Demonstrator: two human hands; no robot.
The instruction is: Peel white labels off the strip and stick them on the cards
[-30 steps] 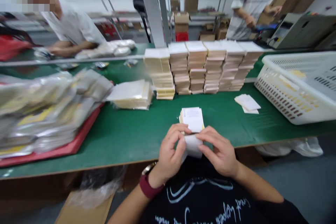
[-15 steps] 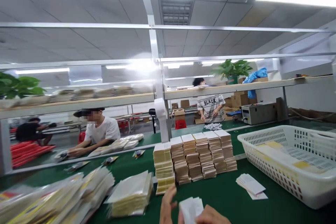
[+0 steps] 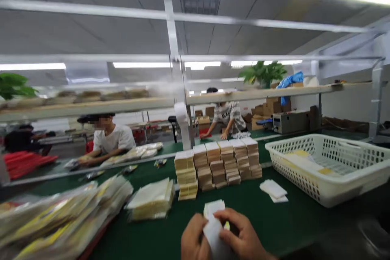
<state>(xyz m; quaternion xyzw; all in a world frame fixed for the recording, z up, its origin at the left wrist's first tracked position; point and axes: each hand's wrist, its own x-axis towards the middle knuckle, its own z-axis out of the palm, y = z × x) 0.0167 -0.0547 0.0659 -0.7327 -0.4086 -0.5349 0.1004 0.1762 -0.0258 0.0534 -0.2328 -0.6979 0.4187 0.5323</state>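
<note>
Gripping w/ both hands: L hand (image 3: pixel 195 237) and R hand (image 3: pixel 243 231) are closed around a small stack of white cards (image 3: pixel 213 221), which sits btwn them, low in my view, over the green mat (image 3: pixel 268 227). A yellow bit (image 3: pixel 226 225) shows just R of the stack; too small to ID. No print is legible on the cards.

Open mat runs R of my R hand to loose white sheets (image 3: pixel 273 191). Further R is a white plastic basket (image 3: pixel 323 166) holding pale sheets w/ yellow patches. Straight ahead stand tall card columns (image 3: pixel 224 162), w/ a flat pile (image 3: pixel 150 199) to their L. Plastic-wrapped bundles (image 3: pixel 61 221) lie along the L side, blurred, so no brand readable.

Past the mat's far edge, a co-worker in a white tee (image 3: pixel 111 140) has both forearms at a row of packets (image 3: pixel 131 155). Another in a striped shirt (image 3: pixel 227 115) leans over the far table; the chest print looks like BLACK, but it's blurred. A grey machine (image 3: pixel 291 122) sits on the R, under a long shelf (image 3: pixel 258 94). Its labels are unreadable.
</note>
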